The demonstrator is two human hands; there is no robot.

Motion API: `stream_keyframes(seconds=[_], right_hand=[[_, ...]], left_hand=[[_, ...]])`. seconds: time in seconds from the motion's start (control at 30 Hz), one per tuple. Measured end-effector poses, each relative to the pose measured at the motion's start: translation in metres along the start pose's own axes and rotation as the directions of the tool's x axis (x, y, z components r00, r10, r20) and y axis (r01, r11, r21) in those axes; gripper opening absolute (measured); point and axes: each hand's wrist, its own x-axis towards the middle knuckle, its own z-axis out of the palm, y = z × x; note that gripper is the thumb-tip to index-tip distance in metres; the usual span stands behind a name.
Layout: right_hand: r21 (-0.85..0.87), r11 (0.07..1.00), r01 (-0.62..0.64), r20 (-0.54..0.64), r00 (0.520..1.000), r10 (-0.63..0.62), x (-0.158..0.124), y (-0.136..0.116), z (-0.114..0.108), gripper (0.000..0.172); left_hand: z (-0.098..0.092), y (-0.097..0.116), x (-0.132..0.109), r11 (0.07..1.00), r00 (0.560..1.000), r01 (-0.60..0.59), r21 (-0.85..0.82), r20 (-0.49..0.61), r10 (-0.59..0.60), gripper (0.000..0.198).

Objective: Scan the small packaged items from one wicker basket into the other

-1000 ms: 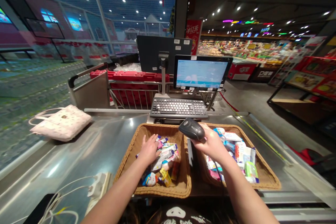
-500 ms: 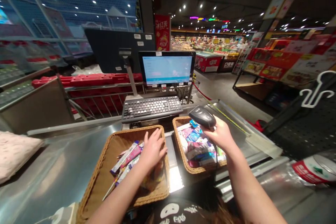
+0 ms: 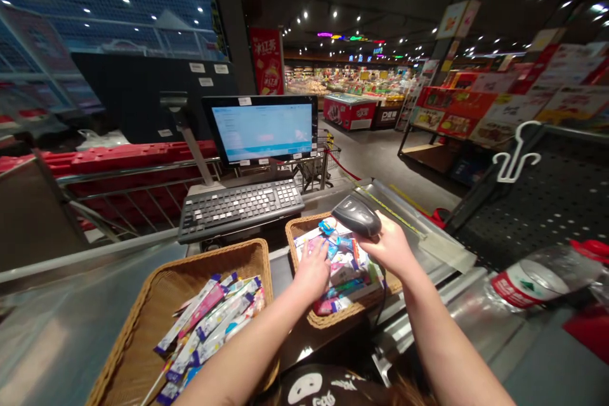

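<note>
My right hand (image 3: 392, 246) is wrapped round a dark handheld barcode scanner (image 3: 356, 216), held above the right wicker basket (image 3: 299, 229). That basket holds several small colourful packets (image 3: 345, 266). My left hand (image 3: 313, 269) reaches into the same basket, palm down on the packets; its fingers curl onto them, and I cannot see whether anything is gripped. The left wicker basket (image 3: 157, 288) lies to the left with several long snack sticks and packets (image 3: 209, 320) in it.
A black keyboard (image 3: 240, 206) and a lit till screen (image 3: 264, 132) stand behind the baskets on a steel checkout counter (image 3: 47, 342). A clear plastic bottle with a red label (image 3: 533, 276) lies at the right. A black pegboard panel (image 3: 556, 203) and red shopping baskets (image 3: 118, 158) flank the till.
My left hand has left the left basket and moved right onto the packets in the right basket. The view has swung to the right. The scanner stays in my right hand.
</note>
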Motion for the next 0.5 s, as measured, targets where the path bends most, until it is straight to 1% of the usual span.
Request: stream_keyframes(seconds=[0.07, 0.17, 0.27, 0.4, 0.5], right_hand=[[-0.01, 1.0, 0.002, -0.002, 1.0, -0.002, 0.0, 0.005, -0.002, 0.019], [0.0, 1.0, -0.012, -0.005, 1.0, 0.012, 0.0, 0.012, -0.003, 0.02], [0.011, 1.0, -0.02, -0.005, 1.0, 0.02, 0.002, 0.016, -0.002, 0.019], [0.018, 0.999, -0.027, 0.005, 1.0, 0.026, 0.007, 0.016, -0.002, 0.016], [0.028, 0.999, -0.03, 0.006, 1.0, 0.03, 0.009, 0.017, -0.002, 0.013]], left_hand=[[0.003, -0.003, 0.003, 1.0, 1.0, -0.007, 0.015, -0.025, 0.007, 0.028], [0.007, -0.007, 0.006, 1.0, 0.995, 0.003, -0.004, -0.102, -0.004, 0.031], [0.011, -0.01, 0.009, 0.999, 0.988, 0.013, -0.036, -0.153, -0.018, 0.027], [0.016, -0.014, 0.013, 0.998, 0.995, 0.004, -0.069, -0.102, -0.011, 0.024], [0.013, -0.02, 0.015, 0.993, 0.998, 0.019, -0.115, -0.054, -0.025, 0.021]])
